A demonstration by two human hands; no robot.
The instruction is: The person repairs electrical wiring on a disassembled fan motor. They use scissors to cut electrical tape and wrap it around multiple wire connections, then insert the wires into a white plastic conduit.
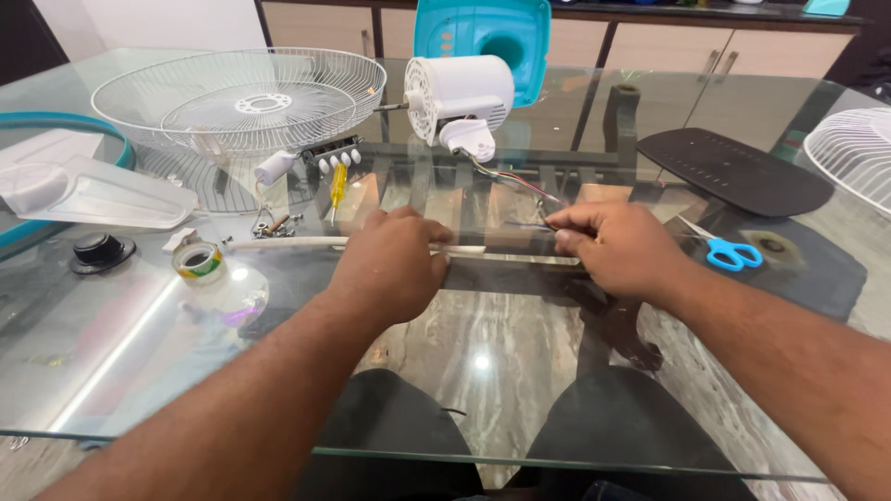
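While both hands work over the glass surface [139, 325], the left hand [390, 264] lies curled, knuckles up, over a long white tube [288, 243] that runs sideways across the glass, its fingers closed down around the tube's right-hand part. The right hand [617, 246] pinches its thumb and forefinger together on the thin coloured wires [520, 178] that trail down from the white fan motor [459, 97]; the exact wire ends are hidden under the fingertips, so whether they already sit in the tube's mouth cannot be told. To do this well, it seems wise to keep the left hand pressing the tube flat and steady so it cannot roll, and to let the right hand hold the wires close to their tips, bunched and straight, so they do not splay or kink. The wires look slack rather than taut, which is good: pulling hard could drag the motor, which stands just behind them. Near the left hand lie a yellow screwdriver [338, 186], a few loose screws [274, 225] and a roll of tape [199, 262]; blue scissors [729, 252] rest just to the right of the right hand. A white wire fan guard [239, 100] sits well behind, at the far left.
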